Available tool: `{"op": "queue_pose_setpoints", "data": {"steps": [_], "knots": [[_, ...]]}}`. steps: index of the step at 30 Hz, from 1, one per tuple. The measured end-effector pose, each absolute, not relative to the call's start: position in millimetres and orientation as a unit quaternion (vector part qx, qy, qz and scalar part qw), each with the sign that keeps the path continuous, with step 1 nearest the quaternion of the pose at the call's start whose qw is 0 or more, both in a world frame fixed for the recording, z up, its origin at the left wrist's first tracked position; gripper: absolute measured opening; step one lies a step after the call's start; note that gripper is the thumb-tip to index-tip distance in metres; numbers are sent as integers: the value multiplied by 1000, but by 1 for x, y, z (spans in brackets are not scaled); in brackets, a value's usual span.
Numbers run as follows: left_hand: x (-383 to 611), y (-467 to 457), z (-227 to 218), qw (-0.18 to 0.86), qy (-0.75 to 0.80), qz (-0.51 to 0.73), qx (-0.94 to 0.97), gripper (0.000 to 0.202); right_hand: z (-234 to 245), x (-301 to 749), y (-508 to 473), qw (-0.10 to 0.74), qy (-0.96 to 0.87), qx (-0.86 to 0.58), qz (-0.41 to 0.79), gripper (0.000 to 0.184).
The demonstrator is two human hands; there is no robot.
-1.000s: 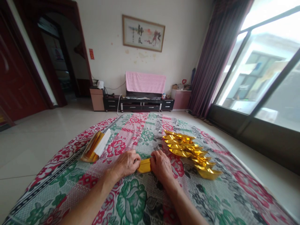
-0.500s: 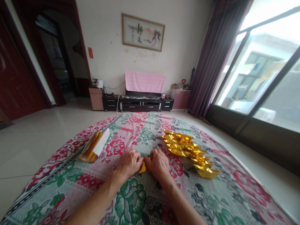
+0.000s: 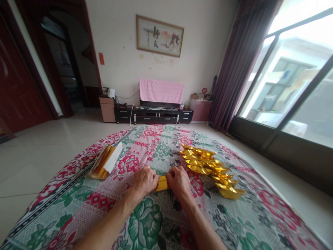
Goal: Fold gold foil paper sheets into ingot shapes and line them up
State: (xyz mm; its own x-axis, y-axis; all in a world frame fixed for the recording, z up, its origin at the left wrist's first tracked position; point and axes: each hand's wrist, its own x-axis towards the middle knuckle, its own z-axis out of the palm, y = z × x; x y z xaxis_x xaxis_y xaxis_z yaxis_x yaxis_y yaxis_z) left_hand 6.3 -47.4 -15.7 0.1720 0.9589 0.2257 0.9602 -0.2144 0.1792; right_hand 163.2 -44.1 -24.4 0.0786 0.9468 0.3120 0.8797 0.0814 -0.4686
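A folded strip of gold foil paper point(image 3: 162, 184) lies between my two hands at the middle of the table. My left hand point(image 3: 145, 180) is closed on its left end, fingers curled and thumb side inward. On the other end, my right hand point(image 3: 180, 180) pinches the paper in the same way. The ends under my fingers are hidden. To the right of my right hand, several folded gold paper ingots point(image 3: 200, 169) stand in overlapping rows. A stack of gold foil paper point(image 3: 103, 161) with a white sheet along its side lies to the left.
A flowered cloth point(image 3: 145, 222) in red, green and grey covers the round table. Beyond it stands a low black cabinet point(image 3: 162, 115), with a pink cloth point(image 3: 161, 91) draped over something on top. Large windows point(image 3: 283, 93) are at the right.
My right hand has shifted slightly right, away from my left hand. More of the gold paper strip shows between them. The ingots and the paper stack stay in place.
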Motion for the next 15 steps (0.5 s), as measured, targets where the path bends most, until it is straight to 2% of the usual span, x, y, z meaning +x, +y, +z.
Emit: {"op": "queue_pose_setpoints", "data": {"steps": [15], "knots": [[6, -47, -16, 4, -627, -145, -766, 37, -14, 172, -44, 232, -630, -741, 28, 20]]}}
